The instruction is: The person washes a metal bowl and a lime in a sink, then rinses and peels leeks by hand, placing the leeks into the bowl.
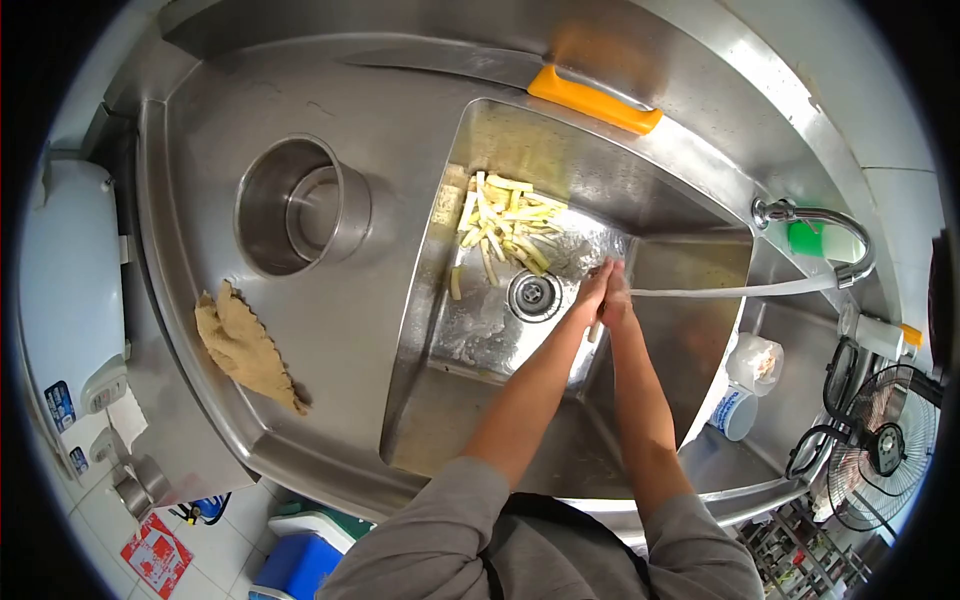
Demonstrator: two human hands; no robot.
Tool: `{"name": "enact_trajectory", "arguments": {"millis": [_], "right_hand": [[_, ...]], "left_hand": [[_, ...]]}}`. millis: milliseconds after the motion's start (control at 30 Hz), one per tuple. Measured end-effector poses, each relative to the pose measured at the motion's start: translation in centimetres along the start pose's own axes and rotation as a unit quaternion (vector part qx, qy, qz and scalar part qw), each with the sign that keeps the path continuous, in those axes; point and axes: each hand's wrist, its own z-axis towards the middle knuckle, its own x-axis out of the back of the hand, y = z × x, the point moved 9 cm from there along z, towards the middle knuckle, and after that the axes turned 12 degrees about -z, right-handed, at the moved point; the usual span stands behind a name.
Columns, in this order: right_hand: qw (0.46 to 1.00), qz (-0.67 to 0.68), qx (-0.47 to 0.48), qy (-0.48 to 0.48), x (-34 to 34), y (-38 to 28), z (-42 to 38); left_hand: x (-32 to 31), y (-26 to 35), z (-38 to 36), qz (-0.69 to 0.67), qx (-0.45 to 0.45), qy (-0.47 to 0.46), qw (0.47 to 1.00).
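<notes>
My left hand [593,287] and my right hand [617,297] are pressed together low in the steel sink [680,350], closed around a pale vegetable stick [595,328]. Only one end of it pokes out below the palms; the rest is hidden. Running water [730,291] from the curved tap [855,250] reaches the right hand. A loose heap of pale yellow-green vegetable sticks [505,225] lies on the sink floor, left of and beyond the hands. Beside the left hand is the round drain [534,294].
A large knife with an orange handle [595,101] lies along the sink's back edge. On the left counter stand a deep steel pot [355,215] and a crumpled brown cloth [245,345]. A white-and-blue tub [735,412] and a fan [885,448] are at right.
</notes>
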Motion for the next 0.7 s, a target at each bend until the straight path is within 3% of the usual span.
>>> {"name": "enact_trajectory", "arguments": {"millis": [133, 233, 267, 333, 400, 433, 467, 500, 567, 600, 667, 700], "right_hand": [[0.99, 0.087, 0.083, 0.07, 0.6, -0.2, 0.3], [0.949, -0.172, 0.158, 0.211, 0.6, -2.1, -3.8], [0.95, -0.173, 0.155, 0.207, 0.2, -1.5, -3.4], [0.974, -0.082, 0.185, 0.099, -2.1, -0.8, -1.7], [0.967, -0.071, 0.22, 0.104, -2.9, -1.0, -0.9], [0.958, -0.058, 0.258, 0.109, -3.6, -2.0, -0.6], [0.909, -0.22, 0.328, 0.134, -4.7, -3.7, -0.4], [0.89, -0.286, 0.332, 0.127, -6.7, -4.6, -0.5], [0.747, -0.443, 0.483, 0.116, -12.1, -4.3, 1.4], [0.716, -0.495, 0.481, 0.103, -14.1, -4.4, 0.8], [0.633, -0.614, 0.457, 0.117, -17.0, -3.7, 0.9], [0.636, -0.611, 0.456, 0.118, -17.2, -3.3, 1.9]], "left_hand": [[0.6, 1.0, 1.1, 0.038, -0.101, -0.002, 0.994], [3.0, 1.0, 1.9, -0.016, -0.08, 0.001, 0.997], [4.2, 1.8, 1.4, -0.043, -0.101, 0.046, 0.993], [6.5, 2.5, 0.7, -0.045, -0.122, 0.109, 0.986], [9.5, 4.2, -0.5, -0.031, -0.183, 0.214, 0.959], [14.5, 3.8, 4.3, 0.011, -0.217, 0.24, 0.946], [17.8, 5.4, 5.0, 0.168, -0.251, 0.292, 0.907], [16.4, 8.1, 0.2, 0.252, -0.238, 0.316, 0.883], [18.3, 9.7, -2.5, 0.173, -0.254, 0.315, 0.898], [21.2, 9.5, -1.3, 0.132, -0.267, 0.32, 0.899], [20.5, 10.4, -4.1, 0.142, -0.184, 0.274, 0.933], [20.3, 10.4, -4.8, 0.128, -0.148, 0.264, 0.945]]}}
